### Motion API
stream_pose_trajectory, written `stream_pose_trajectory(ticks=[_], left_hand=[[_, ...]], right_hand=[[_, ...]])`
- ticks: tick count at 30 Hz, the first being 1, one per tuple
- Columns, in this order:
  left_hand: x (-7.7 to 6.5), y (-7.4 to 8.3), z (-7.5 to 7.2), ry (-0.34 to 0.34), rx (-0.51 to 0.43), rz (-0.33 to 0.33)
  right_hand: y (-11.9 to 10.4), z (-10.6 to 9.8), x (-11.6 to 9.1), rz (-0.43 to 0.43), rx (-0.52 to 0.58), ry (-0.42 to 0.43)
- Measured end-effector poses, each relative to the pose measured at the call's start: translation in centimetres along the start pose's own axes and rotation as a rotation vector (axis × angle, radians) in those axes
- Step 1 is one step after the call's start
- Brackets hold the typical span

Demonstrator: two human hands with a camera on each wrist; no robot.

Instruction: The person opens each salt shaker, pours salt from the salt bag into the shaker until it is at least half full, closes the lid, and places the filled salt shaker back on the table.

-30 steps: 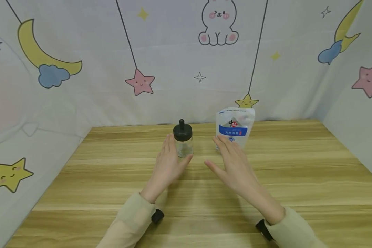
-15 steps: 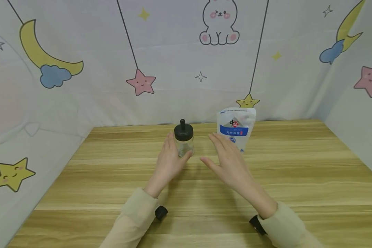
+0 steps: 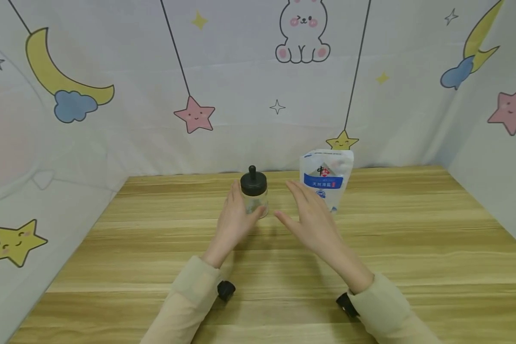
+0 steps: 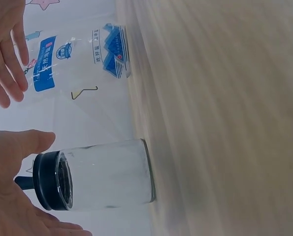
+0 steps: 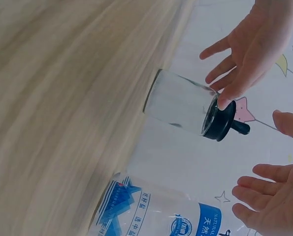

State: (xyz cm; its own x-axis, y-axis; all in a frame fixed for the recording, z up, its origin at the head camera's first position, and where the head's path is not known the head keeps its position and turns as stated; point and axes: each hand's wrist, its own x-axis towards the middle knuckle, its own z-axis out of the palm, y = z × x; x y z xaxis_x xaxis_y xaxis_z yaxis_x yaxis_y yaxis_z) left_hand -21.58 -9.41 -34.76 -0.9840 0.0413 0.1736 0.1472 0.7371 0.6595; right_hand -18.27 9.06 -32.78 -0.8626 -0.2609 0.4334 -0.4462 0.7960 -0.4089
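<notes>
A clear glass jar (image 4: 107,174) stands upright on the table, with a black lid (image 3: 253,185) that has a knob on top. My left hand (image 3: 235,222) is at the jar's left side, its fingers straight and its thumb extended across the near side in the head view. Farther right, my right hand (image 3: 316,220) hovers with fingers extended and thumb spread, holding nothing. Behind it a white and blue pouch of sea salt (image 3: 327,169) stands upright, its lower left part hidden by that hand. The right wrist view shows the left thumb overlapping the jar's lid (image 5: 220,120).
The wood-grain table (image 3: 133,239) runs back to a pale cloth backdrop (image 3: 241,62) printed with stars, moons and a bear. A black wrist device (image 3: 226,290) sits below the left cuff, and a similar black device (image 3: 347,305) is below the right.
My right hand has moved left, away from the front of the salt pouch and closer to the jar. The left hand stays beside the jar; jar and pouch have not moved.
</notes>
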Motion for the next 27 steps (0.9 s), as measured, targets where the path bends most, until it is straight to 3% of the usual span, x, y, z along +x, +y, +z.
stream_pose_trajectory(ticks=[9,27], left_hand=[[0.6,-0.3,0.1,-0.022,-0.077,-0.041],[1.8,-0.8,0.6,0.013,-0.207,-0.074]], right_hand=[[-0.2,0.3,0.8,0.031,0.047,-0.018],[0.2,0.9,2.4,0.071,0.160,-0.089]])
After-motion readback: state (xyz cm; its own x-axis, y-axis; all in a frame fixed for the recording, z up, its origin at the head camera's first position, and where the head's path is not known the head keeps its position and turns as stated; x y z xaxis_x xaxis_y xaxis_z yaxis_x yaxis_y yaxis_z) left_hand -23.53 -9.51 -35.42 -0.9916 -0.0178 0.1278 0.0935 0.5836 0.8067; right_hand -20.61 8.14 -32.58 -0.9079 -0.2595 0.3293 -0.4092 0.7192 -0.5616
